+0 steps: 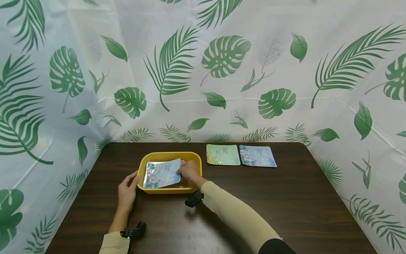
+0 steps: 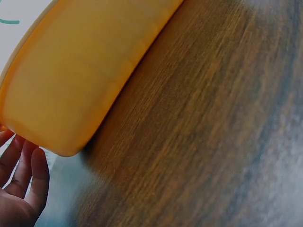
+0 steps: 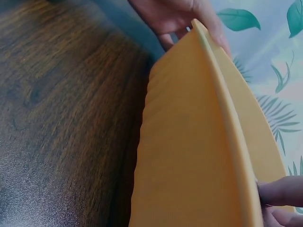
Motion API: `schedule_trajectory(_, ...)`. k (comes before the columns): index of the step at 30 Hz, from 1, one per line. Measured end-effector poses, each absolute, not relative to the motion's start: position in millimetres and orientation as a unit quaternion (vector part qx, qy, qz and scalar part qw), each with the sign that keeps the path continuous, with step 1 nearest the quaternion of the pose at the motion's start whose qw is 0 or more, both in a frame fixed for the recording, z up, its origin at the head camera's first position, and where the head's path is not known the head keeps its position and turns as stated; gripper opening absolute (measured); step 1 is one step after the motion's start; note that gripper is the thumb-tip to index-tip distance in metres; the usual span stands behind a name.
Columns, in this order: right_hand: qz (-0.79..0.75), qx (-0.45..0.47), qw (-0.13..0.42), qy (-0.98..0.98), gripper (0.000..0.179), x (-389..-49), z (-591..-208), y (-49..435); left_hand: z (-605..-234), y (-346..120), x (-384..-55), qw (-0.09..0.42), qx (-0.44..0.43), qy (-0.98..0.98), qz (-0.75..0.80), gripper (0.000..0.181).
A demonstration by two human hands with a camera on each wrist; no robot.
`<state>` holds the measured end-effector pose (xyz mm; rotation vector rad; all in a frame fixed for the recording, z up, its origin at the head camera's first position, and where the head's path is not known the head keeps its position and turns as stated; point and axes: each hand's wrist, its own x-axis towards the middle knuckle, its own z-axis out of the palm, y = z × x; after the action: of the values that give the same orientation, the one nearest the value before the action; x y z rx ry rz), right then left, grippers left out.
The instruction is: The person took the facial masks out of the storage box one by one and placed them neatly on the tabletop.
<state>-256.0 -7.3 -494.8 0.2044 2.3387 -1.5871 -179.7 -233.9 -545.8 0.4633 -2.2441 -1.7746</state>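
Observation:
A yellow plastic bin [image 1: 169, 191] stands at the left of the table. My left hand [image 1: 127, 194] grips its left end, thumb over the rim and fingers against the outer wall, as the right wrist view shows. Inside the bin is a flat light-blue sachet [image 1: 161, 173] with pink flowers and printed text. My right hand [image 1: 190, 173] reaches over the near rim and pinches the sachet's right edge. The left wrist view has the bin's outer wall [image 2: 85, 85] and my left fingers [image 2: 40, 168]. What lies under the sachet is mostly hidden.
Beyond the bin's right side, a green sachet [image 1: 223, 155] and another blue floral sachet [image 1: 258, 156] lie flat near the back edge of the dark wooden table [image 1: 269, 201]. Leaf-patterned cloth [image 1: 228, 116] hangs behind and beside the table.

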Motion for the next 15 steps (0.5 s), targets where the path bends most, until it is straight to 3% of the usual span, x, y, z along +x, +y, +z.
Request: schedule_trajectory(15, -0.624, 0.053, 0.160, 0.763, 0.026, -256.0, -486.0, 0.9, -541.0, -231.6, -177.5, 0.115, 0.167, -0.769, -0.606, 0.045)
